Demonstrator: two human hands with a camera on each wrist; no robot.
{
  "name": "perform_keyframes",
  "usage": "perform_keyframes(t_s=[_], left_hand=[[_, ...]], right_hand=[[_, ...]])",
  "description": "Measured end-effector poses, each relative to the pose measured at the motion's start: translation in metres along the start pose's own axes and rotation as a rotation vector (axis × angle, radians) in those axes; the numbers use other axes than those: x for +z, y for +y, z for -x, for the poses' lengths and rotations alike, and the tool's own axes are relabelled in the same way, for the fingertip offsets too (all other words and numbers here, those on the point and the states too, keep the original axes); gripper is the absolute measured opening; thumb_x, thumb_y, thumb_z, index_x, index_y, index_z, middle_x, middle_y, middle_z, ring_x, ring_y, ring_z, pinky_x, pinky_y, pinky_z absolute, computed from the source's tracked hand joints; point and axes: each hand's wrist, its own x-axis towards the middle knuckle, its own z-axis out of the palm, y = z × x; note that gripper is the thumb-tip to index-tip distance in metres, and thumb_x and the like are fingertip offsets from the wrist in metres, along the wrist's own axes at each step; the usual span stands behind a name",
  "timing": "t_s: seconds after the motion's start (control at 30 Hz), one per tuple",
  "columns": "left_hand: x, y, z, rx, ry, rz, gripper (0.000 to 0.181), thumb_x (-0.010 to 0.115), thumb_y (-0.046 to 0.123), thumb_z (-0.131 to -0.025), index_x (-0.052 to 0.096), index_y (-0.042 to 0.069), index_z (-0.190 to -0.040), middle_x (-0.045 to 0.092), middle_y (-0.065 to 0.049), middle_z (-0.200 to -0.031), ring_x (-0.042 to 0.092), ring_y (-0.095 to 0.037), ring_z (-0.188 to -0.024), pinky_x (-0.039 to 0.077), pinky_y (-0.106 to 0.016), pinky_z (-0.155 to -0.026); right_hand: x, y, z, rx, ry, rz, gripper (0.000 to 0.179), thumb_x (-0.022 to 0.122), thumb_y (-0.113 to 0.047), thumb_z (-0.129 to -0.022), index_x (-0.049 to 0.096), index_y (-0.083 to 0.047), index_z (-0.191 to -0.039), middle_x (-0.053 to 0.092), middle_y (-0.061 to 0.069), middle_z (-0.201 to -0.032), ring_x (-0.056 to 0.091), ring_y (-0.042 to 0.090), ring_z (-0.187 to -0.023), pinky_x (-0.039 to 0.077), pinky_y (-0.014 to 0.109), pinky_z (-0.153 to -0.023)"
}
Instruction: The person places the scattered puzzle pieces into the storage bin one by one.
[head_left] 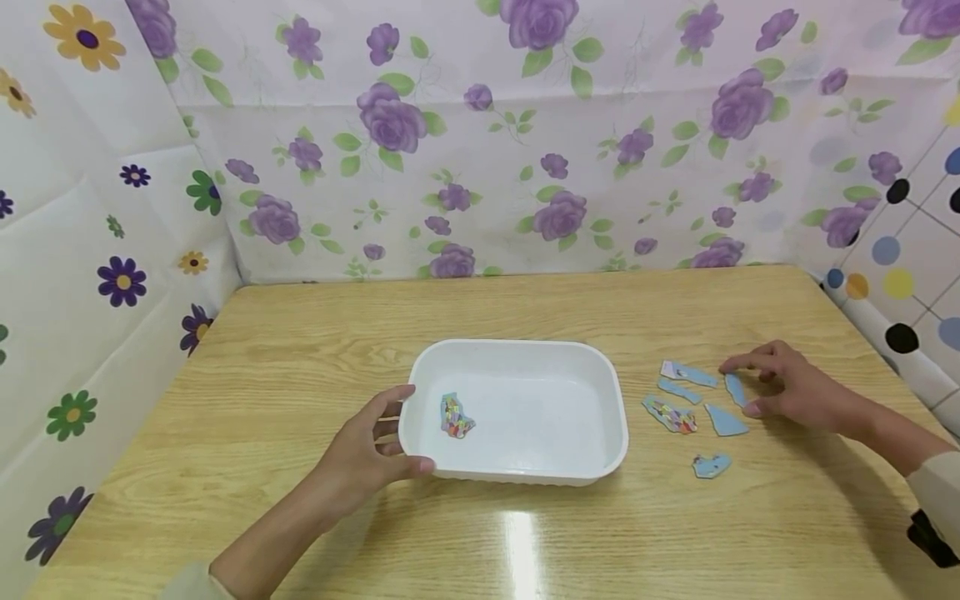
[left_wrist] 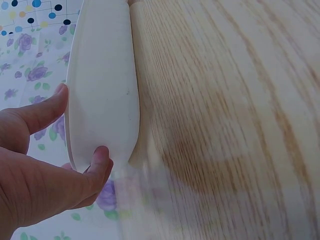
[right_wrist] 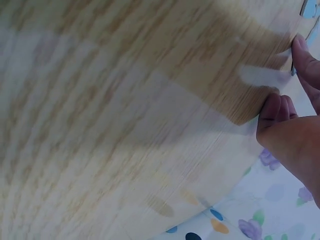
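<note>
A white plastic basin (head_left: 517, 417) stands on the table. My left hand (head_left: 367, 442) grips its left end, thumb at the near corner and fingers at the rim. In the left wrist view the thumb lies against the basin's outer side (left_wrist: 102, 75). One colourful irregular piece (head_left: 454, 417) lies inside the basin. To the basin's right, my right hand (head_left: 787, 387) pinches a narrow light-blue puzzle piece (head_left: 735, 390) between thumb and forefinger, at the tabletop. Beside it lie a blue triangular piece (head_left: 725, 420), two blue strips (head_left: 692, 373) and a multicoloured piece (head_left: 671, 415).
Another small blue piece (head_left: 711, 465) lies nearer the front of the wood-grain table (head_left: 337, 333). A purple-flowered sheet (head_left: 480, 167) hangs along the back edge. Patterned sheets (head_left: 75, 333) border the left and right sides.
</note>
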Motion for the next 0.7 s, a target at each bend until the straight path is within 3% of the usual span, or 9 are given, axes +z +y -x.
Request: perform_keyframes(t_s=[0.13,0.2,0.5,0.6,0.7], left_hand=[[0.0,0.001,0.0,0.001,-0.003,0.009,0.094,0.086,0.013,-0.071,0.031,0.017,-0.148,0.041,-0.014,-0.14,0.056,-0.034,-0.118,0.053,-0.039,-0.092],[0.0,0.001,0.0,0.004,-0.003,0.009,0.094,0.086,0.013,-0.071,0.031,0.016,-0.148,0.041,-0.015,-0.141,0.056,-0.034,-0.118,0.054,-0.039,-0.091],[-0.001,0.004,0.001,0.017,-0.006,0.011,0.094,0.084,0.013,-0.072,0.03,0.014,-0.148,0.039,-0.017,-0.142,0.054,-0.036,-0.12,0.054,-0.039,-0.091],[-0.001,0.004,0.001,0.016,-0.005,0.008,0.094,0.085,0.013,-0.072,0.029,0.014,-0.148,0.039,-0.017,-0.142,0.054,-0.036,-0.12,0.054,-0.039,-0.091],[0.0,0.004,0.0,0.014,-0.001,0.009,0.094,0.085,0.013,-0.072,0.03,0.014,-0.148,0.04,-0.017,-0.142,0.054,-0.036,-0.12,0.054,-0.038,-0.091]], right_hand=[[0.003,0.002,0.003,-0.11,0.049,0.062,0.049,0.076,-0.006,-0.081,0.058,-0.003,-0.126,0.042,0.016,-0.112,0.036,0.009,-0.093,0.041,0.022,-0.069],[0.002,0.003,0.005,-0.118,0.05,0.067,0.048,0.075,-0.005,-0.082,0.057,-0.002,-0.126,0.041,0.017,-0.113,0.037,0.005,-0.094,0.044,0.019,-0.07],[-0.013,-0.001,0.004,-0.002,0.014,0.007,0.052,0.07,-0.008,-0.088,0.048,-0.001,-0.135,0.031,0.023,-0.121,0.042,0.037,-0.105,0.05,0.024,-0.069],[-0.017,-0.004,0.004,0.018,0.006,-0.008,0.052,0.069,-0.01,-0.089,0.047,-0.003,-0.136,0.029,0.023,-0.125,0.042,0.039,-0.107,0.052,0.029,-0.07],[-0.021,-0.009,0.003,0.031,-0.007,-0.026,0.051,0.067,-0.013,-0.092,0.045,-0.004,-0.137,0.028,0.024,-0.128,0.041,0.041,-0.11,0.051,0.027,-0.071]])
